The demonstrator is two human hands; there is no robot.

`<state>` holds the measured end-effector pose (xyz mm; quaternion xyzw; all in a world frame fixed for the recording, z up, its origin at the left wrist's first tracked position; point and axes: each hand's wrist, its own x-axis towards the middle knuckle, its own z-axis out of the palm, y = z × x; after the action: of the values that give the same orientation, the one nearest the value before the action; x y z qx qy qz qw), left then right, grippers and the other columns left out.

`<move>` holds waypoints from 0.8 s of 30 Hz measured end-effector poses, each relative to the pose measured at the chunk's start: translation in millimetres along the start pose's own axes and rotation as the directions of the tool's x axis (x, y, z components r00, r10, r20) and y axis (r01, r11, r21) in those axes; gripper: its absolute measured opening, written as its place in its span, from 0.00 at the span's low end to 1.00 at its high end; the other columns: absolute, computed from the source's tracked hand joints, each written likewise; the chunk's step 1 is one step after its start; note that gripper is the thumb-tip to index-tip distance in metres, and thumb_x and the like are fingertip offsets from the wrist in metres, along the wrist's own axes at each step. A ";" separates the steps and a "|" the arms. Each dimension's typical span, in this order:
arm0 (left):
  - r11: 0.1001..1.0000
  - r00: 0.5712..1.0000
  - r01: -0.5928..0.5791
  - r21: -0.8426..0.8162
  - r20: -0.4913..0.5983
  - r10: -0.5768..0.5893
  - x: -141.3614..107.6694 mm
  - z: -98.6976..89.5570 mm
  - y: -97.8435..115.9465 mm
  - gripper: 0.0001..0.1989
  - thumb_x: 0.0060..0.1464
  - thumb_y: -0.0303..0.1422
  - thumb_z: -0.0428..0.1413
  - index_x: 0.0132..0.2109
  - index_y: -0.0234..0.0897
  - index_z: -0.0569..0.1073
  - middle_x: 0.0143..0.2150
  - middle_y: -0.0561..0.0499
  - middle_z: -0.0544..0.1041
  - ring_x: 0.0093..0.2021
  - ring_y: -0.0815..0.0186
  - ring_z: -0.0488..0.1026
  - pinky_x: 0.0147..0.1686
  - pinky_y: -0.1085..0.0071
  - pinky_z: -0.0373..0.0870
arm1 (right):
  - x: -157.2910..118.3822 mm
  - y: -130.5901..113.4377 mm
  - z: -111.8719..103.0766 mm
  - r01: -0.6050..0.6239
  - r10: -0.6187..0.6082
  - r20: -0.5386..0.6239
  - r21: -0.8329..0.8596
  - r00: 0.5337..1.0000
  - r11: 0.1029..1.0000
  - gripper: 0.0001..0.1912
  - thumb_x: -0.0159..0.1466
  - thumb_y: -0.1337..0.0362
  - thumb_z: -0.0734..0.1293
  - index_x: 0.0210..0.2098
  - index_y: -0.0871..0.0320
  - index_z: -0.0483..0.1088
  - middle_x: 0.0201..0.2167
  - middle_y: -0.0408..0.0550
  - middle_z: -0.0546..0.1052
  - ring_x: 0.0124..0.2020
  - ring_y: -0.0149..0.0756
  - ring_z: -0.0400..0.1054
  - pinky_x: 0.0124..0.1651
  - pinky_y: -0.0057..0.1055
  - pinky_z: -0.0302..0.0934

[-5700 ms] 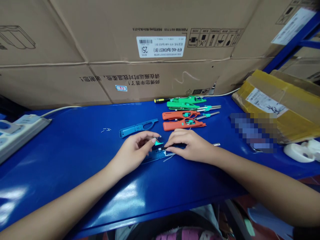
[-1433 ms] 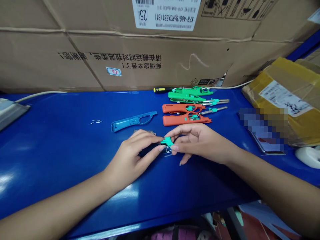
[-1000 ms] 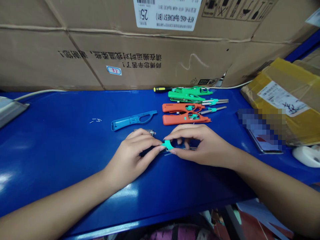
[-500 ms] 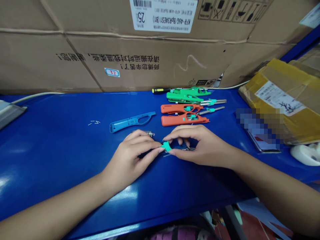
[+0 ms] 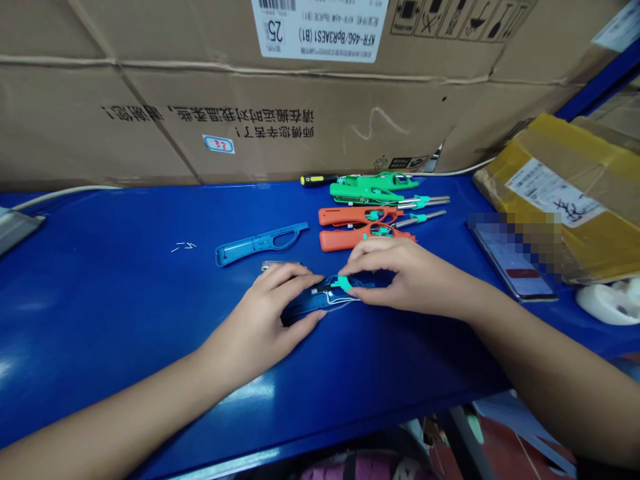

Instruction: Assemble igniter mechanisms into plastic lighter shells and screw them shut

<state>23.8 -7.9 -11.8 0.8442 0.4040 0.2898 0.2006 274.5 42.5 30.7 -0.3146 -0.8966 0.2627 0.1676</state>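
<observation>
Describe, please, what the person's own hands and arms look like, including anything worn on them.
The left hand and right hand are bare, without visible gloves, rings or watch. The left forearm shows no sleeve; a dark edge near the right forearm may be one.

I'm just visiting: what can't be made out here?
All in the head view:
Blue plastic shell under the fingers: left end hidden by the left hand.
Dark-edged phone: upper part masked by pixelation.
Grey-white block: cut off by the left edge.
Tall brown cardboard box: top cut off.
White slivers: too small to identify.
</observation>
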 end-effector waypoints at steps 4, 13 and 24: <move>0.999 0.999 -0.046 0.009 0.008 0.046 -0.6 -0.2 -0.4 0.15 0.63 0.30 0.58 0.56 0.38 0.75 0.51 0.45 0.75 0.53 0.59 0.72 0.56 0.58 0.70 | 0.8 -0.6 2.8 0.016 -0.016 0.024 0.033 1.000 0.999 0.09 0.65 0.68 0.69 0.44 0.57 0.79 0.40 0.47 0.81 0.42 0.35 0.74 0.48 0.32 0.65; 0.987 0.997 -0.060 0.149 0.049 0.053 -5.7 -0.4 3.1 0.16 0.65 0.32 0.56 0.58 0.36 0.75 0.52 0.42 0.73 0.53 0.55 0.70 0.53 0.54 0.71 | -0.9 -0.9 3.7 -0.044 0.037 0.096 0.073 0.995 0.996 0.10 0.66 0.68 0.68 0.45 0.58 0.79 0.40 0.48 0.80 0.41 0.34 0.74 0.45 0.30 0.66; 0.984 0.996 -0.078 0.157 0.055 0.070 -6.9 0.0 2.9 0.17 0.66 0.31 0.55 0.59 0.36 0.74 0.51 0.42 0.73 0.53 0.56 0.70 0.52 0.56 0.70 | -3.2 -5.8 -5.0 0.003 0.000 0.086 -0.026 0.996 1.000 0.08 0.66 0.67 0.69 0.42 0.60 0.79 0.38 0.49 0.80 0.39 0.35 0.73 0.45 0.31 0.64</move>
<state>21.9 -15.1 -12.4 0.8788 0.3891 0.2430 0.1314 276.5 38.4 37.6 -0.3045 -0.9065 0.2643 0.1251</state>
